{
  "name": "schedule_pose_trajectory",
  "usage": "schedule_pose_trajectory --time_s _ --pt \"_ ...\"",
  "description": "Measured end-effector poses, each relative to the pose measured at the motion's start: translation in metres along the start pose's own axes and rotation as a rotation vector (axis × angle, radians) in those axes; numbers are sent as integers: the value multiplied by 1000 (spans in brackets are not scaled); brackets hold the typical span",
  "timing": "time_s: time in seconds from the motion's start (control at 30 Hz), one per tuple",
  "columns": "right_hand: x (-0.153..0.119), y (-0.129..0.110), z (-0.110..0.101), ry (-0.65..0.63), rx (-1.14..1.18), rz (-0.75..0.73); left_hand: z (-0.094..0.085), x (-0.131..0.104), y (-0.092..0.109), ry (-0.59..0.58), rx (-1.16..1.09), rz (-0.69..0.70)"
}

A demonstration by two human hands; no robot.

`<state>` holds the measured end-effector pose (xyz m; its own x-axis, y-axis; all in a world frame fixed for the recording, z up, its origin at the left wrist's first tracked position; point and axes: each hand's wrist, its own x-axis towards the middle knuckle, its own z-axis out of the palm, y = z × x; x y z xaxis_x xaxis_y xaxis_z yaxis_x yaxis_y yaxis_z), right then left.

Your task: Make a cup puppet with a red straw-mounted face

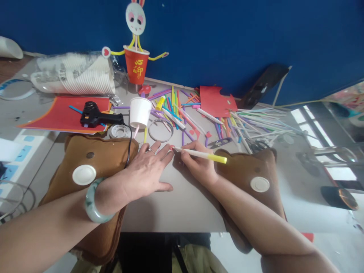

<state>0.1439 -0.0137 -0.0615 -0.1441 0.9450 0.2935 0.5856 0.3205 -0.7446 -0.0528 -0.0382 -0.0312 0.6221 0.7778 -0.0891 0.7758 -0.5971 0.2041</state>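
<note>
My right hand grips a marker pen with a white barrel and a yellow end. Its tip points left, at a small red piece on the table. Flat on the tabletop lies my left hand, palm down with fingers spread, its fingertips beside that red piece. Whether a fingertip presses on the piece I cannot tell. Just beyond the left hand are an upside-down white paper cup with a pink stick under it and a clear ring of tape.
Brown cushions lie under both forearms. Behind stand a rabbit figure in a red cup and bagged paper cups. A black glue gun rests on red sheets. Coloured sticks and scissors are scattered at the back right.
</note>
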Motion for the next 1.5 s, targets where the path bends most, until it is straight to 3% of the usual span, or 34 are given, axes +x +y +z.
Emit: schedule_pose_trajectory --time_s 0.9,1.5 --pt "1 0 -1 -39 10 -33 -1 1 0 3 -15 -2" --pt "0 2 0 9 6 -11 0 1 0 -4 -4 0"
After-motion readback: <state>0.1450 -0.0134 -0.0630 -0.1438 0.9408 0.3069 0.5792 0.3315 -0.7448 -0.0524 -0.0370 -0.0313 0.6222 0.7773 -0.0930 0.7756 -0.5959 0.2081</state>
